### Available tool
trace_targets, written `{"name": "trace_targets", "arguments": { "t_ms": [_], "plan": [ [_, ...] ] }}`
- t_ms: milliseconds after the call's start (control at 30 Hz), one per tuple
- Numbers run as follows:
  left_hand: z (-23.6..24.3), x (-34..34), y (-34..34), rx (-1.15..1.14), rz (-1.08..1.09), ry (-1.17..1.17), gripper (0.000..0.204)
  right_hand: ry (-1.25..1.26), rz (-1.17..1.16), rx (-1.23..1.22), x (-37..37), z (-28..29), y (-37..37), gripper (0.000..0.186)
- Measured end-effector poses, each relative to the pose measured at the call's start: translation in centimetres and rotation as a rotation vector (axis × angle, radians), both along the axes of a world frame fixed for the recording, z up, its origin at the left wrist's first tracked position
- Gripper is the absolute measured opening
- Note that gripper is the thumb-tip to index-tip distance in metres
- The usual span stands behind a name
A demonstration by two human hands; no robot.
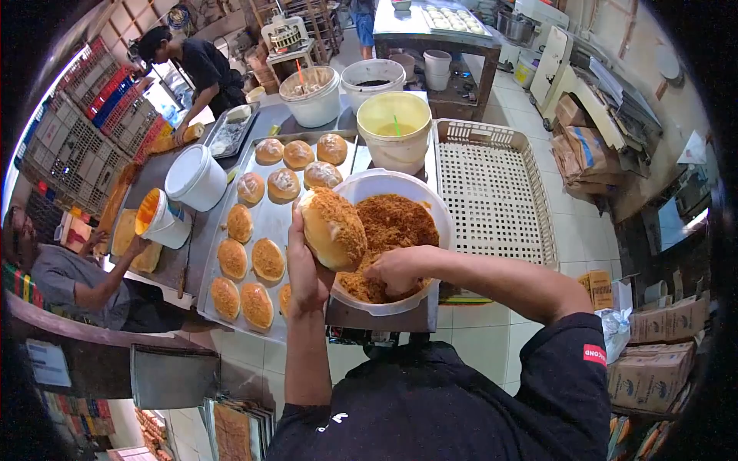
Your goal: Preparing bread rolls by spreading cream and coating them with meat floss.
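My left hand [304, 265] is closed around a round bun [335, 229], holding it tilted beside the bowl's left rim. Brown crumbly shreds coat much of the bun's top, with pale patches showing. In the wide white bowl [440, 203] lies a heap of brown shredded topping [396, 219]. My right hand [400, 269] reaches into it, fingers curled down around some of the topping and partly buried. On the metal tray [257, 165] to the left sit several topped buns [267, 259] and, farther back, several buns with whitish spread [283, 184].
Behind the bowl stands a yellowish bucket [393, 142], with white tubs [310, 100] beyond. A perforated cream crate [492, 192] lies at the right. Two people work at the left, one near a bucket with orange filling [165, 219]. Cardboard stacks [653, 369] stand lower right.
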State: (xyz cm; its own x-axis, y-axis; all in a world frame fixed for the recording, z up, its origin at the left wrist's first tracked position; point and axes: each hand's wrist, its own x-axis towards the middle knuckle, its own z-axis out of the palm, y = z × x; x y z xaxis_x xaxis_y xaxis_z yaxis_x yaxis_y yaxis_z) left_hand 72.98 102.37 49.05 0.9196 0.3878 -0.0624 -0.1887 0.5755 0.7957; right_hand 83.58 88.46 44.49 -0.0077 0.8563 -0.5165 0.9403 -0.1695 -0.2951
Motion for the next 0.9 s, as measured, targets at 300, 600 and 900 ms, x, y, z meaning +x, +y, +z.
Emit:
{"name": "trace_targets", "arguments": {
  "t_ms": [300, 600, 900],
  "plan": [
    [-1.2, 1.5, -1.3, 0.372, 0.21, -0.139, 0.059, 1.362, -1.351, 0.5, 1.7, 6.0, -2.7, 0.033],
    [-0.9, 2.2, -2.0, 0.976, 0.372, -0.022, 0.057, 1.847, -1.2, 0.697, -0.1, 6.8, -1.2, 0.051],
    [0.2, 0.7, 1.1, -0.474, -0.042, -0.148, 0.055, 0.075, -0.174, 0.103, -1.1, 0.4, -1.6, 0.036]
  ]
}}
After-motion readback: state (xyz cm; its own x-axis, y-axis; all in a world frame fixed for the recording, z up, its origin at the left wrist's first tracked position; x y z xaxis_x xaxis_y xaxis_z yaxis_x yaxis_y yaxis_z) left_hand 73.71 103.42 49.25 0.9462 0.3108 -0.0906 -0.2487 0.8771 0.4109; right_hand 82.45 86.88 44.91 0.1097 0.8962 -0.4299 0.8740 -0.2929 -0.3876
